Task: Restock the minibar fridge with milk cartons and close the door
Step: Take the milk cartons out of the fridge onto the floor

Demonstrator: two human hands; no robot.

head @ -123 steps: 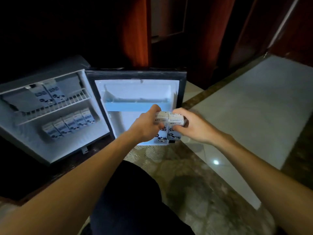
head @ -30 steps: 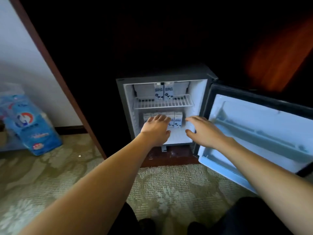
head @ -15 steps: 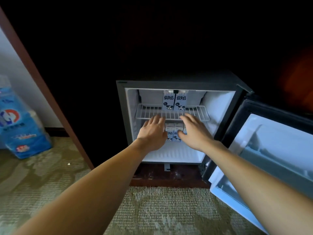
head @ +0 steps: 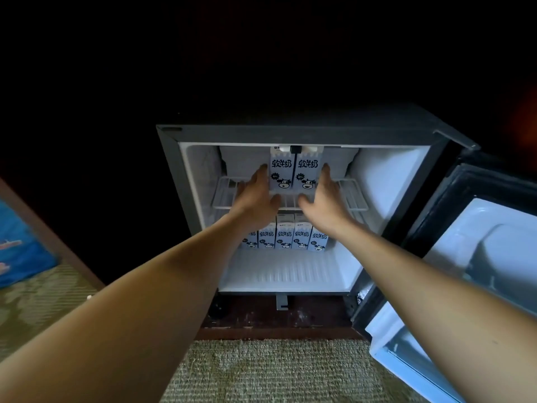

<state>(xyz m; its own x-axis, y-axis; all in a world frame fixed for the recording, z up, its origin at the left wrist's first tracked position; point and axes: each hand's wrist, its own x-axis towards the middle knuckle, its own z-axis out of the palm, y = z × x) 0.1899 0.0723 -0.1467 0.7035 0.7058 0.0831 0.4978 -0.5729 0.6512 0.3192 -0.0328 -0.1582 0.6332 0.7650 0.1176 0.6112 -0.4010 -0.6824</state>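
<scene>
The minibar fridge [head: 305, 133] stands open, its door [head: 470, 257] swung out to the right. Two white milk cartons with cow prints [head: 294, 171] stand side by side on the wire shelf [head: 350, 196]. My left hand [head: 255, 196] reaches in with straight fingers against the left side of the left carton. My right hand [head: 325, 199] does the same at the right side of the right carton. Neither hand curls round a carton. A row of several more cartons [head: 286, 235] stands on the fridge floor below, partly hidden behind my wrists.
The fridge sits in a dark wooden cabinet over a wooden base [head: 279, 321]. Patterned carpet [head: 276, 370] covers the floor in front. A blue package [head: 20, 245] lies at the far left beyond a wooden edge. The door's inner shelves [head: 494, 257] hold nothing visible.
Both hands have risen from the lower row of cartons to the wire shelf and now flank the two upper cartons. The view has moved closer to the fridge.
</scene>
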